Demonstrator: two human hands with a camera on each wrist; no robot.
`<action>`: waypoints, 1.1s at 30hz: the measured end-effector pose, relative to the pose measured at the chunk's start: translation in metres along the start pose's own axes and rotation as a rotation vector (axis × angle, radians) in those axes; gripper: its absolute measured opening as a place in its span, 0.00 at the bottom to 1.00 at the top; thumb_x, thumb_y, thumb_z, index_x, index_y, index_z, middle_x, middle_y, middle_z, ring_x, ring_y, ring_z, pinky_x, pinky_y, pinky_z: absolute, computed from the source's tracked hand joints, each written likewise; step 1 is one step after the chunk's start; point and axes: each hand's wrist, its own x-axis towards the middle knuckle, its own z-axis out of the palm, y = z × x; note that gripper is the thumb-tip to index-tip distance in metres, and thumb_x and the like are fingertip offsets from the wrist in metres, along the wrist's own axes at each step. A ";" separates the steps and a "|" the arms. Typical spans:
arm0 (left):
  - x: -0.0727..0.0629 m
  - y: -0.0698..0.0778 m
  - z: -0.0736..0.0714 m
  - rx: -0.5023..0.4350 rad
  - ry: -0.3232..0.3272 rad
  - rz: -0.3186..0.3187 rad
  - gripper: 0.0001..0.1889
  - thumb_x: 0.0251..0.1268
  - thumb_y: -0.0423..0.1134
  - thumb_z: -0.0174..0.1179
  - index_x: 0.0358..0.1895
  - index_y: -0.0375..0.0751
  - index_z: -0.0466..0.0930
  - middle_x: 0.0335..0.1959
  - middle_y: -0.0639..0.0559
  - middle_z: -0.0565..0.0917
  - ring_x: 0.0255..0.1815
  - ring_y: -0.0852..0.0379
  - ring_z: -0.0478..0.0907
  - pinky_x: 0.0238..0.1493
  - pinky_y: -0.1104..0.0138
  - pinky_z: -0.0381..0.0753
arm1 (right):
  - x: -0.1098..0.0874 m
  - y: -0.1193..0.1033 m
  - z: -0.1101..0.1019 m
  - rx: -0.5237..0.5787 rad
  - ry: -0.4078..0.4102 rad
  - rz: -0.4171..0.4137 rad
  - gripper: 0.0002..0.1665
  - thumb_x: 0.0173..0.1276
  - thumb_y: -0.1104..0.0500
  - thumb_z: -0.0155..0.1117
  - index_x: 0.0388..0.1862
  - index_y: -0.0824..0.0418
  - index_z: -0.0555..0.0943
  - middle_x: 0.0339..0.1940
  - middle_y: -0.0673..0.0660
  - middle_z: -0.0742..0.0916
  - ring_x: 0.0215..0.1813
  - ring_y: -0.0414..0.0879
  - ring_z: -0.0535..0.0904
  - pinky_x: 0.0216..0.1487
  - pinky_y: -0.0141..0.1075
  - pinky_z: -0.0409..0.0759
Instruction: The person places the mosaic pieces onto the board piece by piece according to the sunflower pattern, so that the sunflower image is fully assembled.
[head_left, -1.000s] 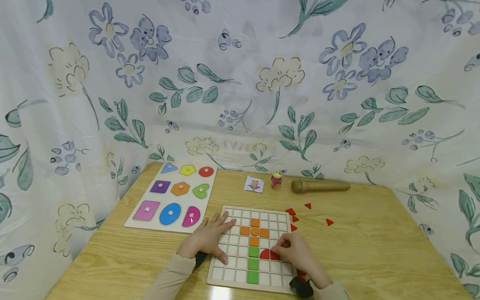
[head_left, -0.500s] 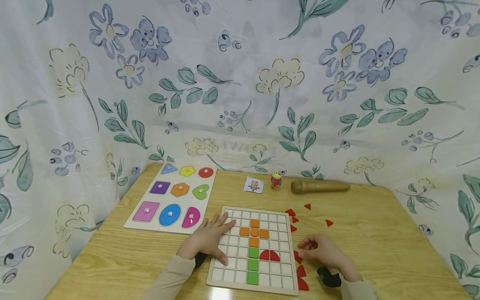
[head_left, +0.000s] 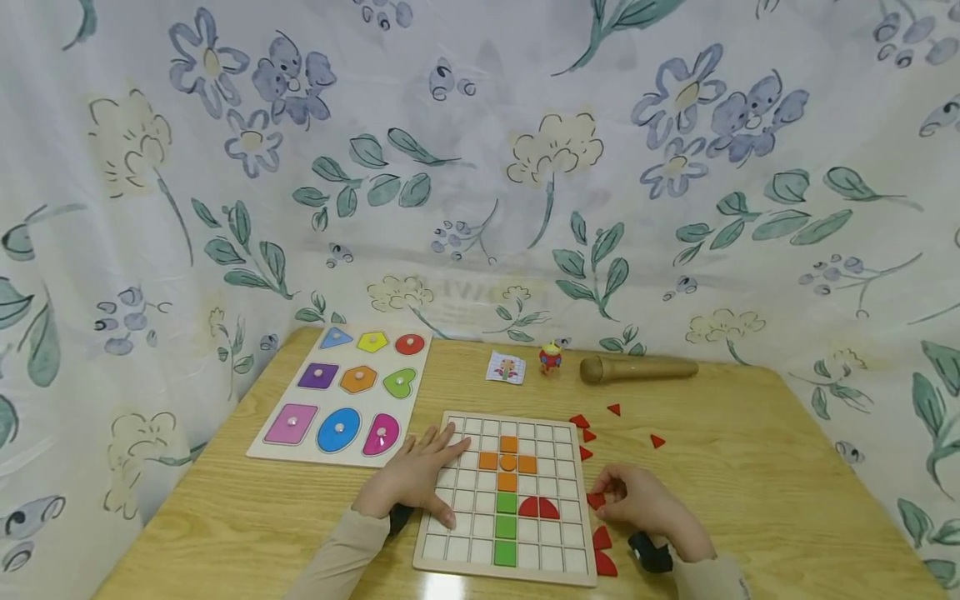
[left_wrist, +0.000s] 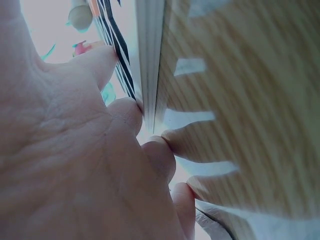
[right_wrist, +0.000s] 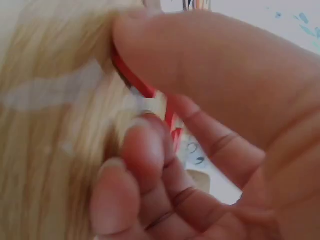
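A square wooden grid board lies on the table, with orange squares, an orange disc, green squares and two red quarter-circle pieces in its cells. My left hand rests with spread fingers on the board's left edge; the left wrist view shows the fingers at that edge. Just off the right edge, my right hand pinches a red piece between thumb and fingers. In the right wrist view the thumb covers most of this red piece.
More red pieces lie beside the board, and small red triangles farther back. A knobbed shape puzzle lies at left. Behind stand a pattern card, a toy figure and a wooden microphone-shaped stick.
My right hand has left the red quarter circle on the board, moved right to the loose pieces and taken one there. My left hand has stayed in place.
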 end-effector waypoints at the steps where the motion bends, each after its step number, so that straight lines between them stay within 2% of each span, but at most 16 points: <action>1: 0.000 0.000 0.000 0.002 0.000 0.001 0.58 0.35 0.57 0.77 0.76 0.52 0.57 0.80 0.42 0.49 0.80 0.35 0.41 0.74 0.37 0.43 | 0.000 0.001 0.000 -0.003 0.009 -0.008 0.09 0.56 0.66 0.71 0.34 0.63 0.79 0.27 0.51 0.78 0.28 0.36 0.69 0.28 0.27 0.68; 8: -0.001 0.001 0.000 0.008 0.000 -0.007 0.57 0.35 0.57 0.78 0.75 0.52 0.58 0.80 0.43 0.50 0.80 0.35 0.42 0.74 0.37 0.43 | 0.001 0.005 0.002 -0.014 0.058 0.026 0.13 0.58 0.68 0.69 0.43 0.65 0.80 0.31 0.53 0.79 0.31 0.39 0.70 0.30 0.27 0.70; 16: -0.001 -0.001 0.001 0.007 0.005 -0.008 0.58 0.35 0.57 0.77 0.75 0.52 0.58 0.79 0.43 0.50 0.80 0.35 0.42 0.74 0.37 0.43 | 0.004 0.003 0.002 -0.042 0.085 0.016 0.12 0.57 0.67 0.70 0.38 0.61 0.77 0.29 0.52 0.78 0.31 0.39 0.70 0.31 0.28 0.69; 21: 0.000 -0.002 0.002 0.013 0.004 -0.003 0.58 0.34 0.58 0.77 0.75 0.52 0.57 0.79 0.42 0.50 0.80 0.35 0.42 0.74 0.37 0.44 | 0.005 0.005 0.002 -0.043 0.114 0.021 0.08 0.61 0.67 0.68 0.37 0.60 0.78 0.31 0.51 0.80 0.33 0.38 0.72 0.34 0.27 0.72; 25: 0.001 -0.002 0.002 0.014 -0.001 0.004 0.58 0.35 0.58 0.77 0.76 0.52 0.57 0.80 0.42 0.50 0.80 0.35 0.42 0.74 0.36 0.44 | 0.006 -0.001 0.004 0.019 0.156 0.051 0.10 0.61 0.65 0.69 0.41 0.62 0.79 0.35 0.53 0.83 0.36 0.40 0.76 0.37 0.27 0.76; 28: 0.000 -0.001 0.001 0.008 -0.001 0.003 0.58 0.35 0.58 0.77 0.76 0.52 0.57 0.80 0.43 0.49 0.80 0.35 0.42 0.74 0.37 0.44 | 0.008 -0.011 0.008 0.097 0.124 0.023 0.13 0.61 0.64 0.69 0.42 0.66 0.78 0.37 0.56 0.83 0.37 0.42 0.78 0.37 0.27 0.78; 33: 0.000 0.000 -0.001 -0.001 0.000 0.003 0.58 0.35 0.58 0.77 0.76 0.51 0.57 0.80 0.43 0.49 0.79 0.35 0.42 0.74 0.37 0.43 | 0.014 -0.028 0.021 0.150 0.007 -0.033 0.09 0.64 0.62 0.67 0.40 0.65 0.79 0.37 0.55 0.83 0.35 0.40 0.76 0.36 0.27 0.76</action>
